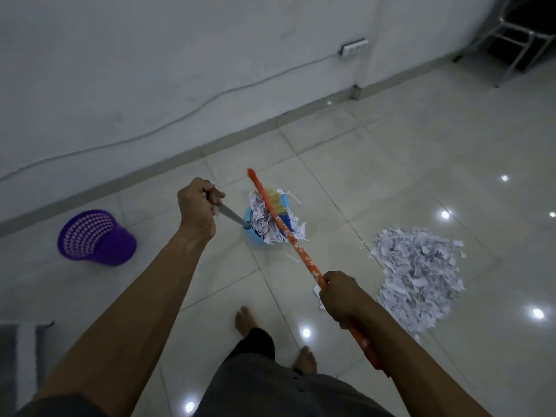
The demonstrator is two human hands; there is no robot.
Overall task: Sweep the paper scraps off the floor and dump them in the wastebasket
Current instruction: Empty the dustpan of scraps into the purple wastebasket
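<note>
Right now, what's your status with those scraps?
Left hand grips dustpan handle; right hand grips broom. Dustpan heaped with scraps; bigger pile on floor. Wastebasket left, nothing blocking it.

From my end I see a glossy pale tiled floor (pixel 421 164). At left stands the purple mesh wastebasket (pixel 96 237); at right, well apart, lies a heap of paper scraps (pixel 421 275). A grey mat (pixel 21 356) lies near left, and the person's bare feet (pixel 245 319) stand near centre.

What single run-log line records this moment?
left hand: grips grey dustpan handle | right hand: grips orange broom handle | blue plastic dustpan: heaped with white paper scraps | scrap pile: on floor | purple mesh wastebasket: apart
</note>
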